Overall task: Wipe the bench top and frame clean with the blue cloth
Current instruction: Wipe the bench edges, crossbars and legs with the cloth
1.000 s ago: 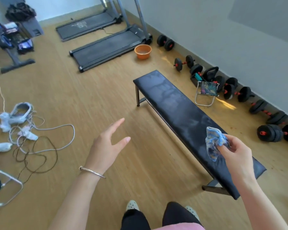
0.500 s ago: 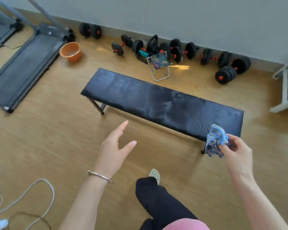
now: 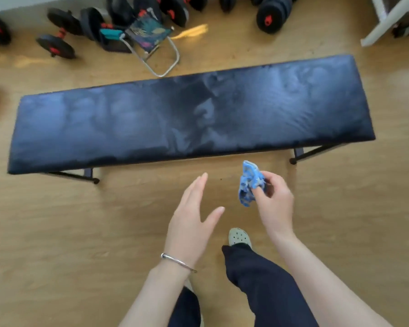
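Cloth (image 3: 249,182): small, blue, mottled and bunched into a wad. It is pinched between thumb and fingertips of the right grip (image 3: 273,199) and held in the air over the floor (image 3: 80,232), just in front of the near edge of the desk (image 3: 175,119) and not touching it. The left grip (image 3: 189,223) is empty, fingers straight and thumb spread, just beside the cloth; a thin bracelet (image 3: 177,261) sits at that wrist. Judged light, soft and limp, the cloth has nothing to break and little chance of slipping. A fingertip pinch suits carrying, but wiping would likely go better with the wad opened out and pressed flat under the palm. Damp or dry cannot be told. The desk top is dark and padded, probably a smooth vinyl-like cover, with pale cloudy smears along the whole length, so the cloth should glide. The frame (image 3: 312,153) is thin dark bars and legs showing under both ends on the near side. It looks stiff, and is best done with the cloth wrapped round each bar. Writing: none readable. The dumbbells (image 3: 272,13) beyond the desk carry red marks on their ends, blurred, perhaps a logo. A folding stool (image 3: 149,34) among them has patterned fabric with no lettering made out. The pale shoe (image 3: 239,236) shows no mark.
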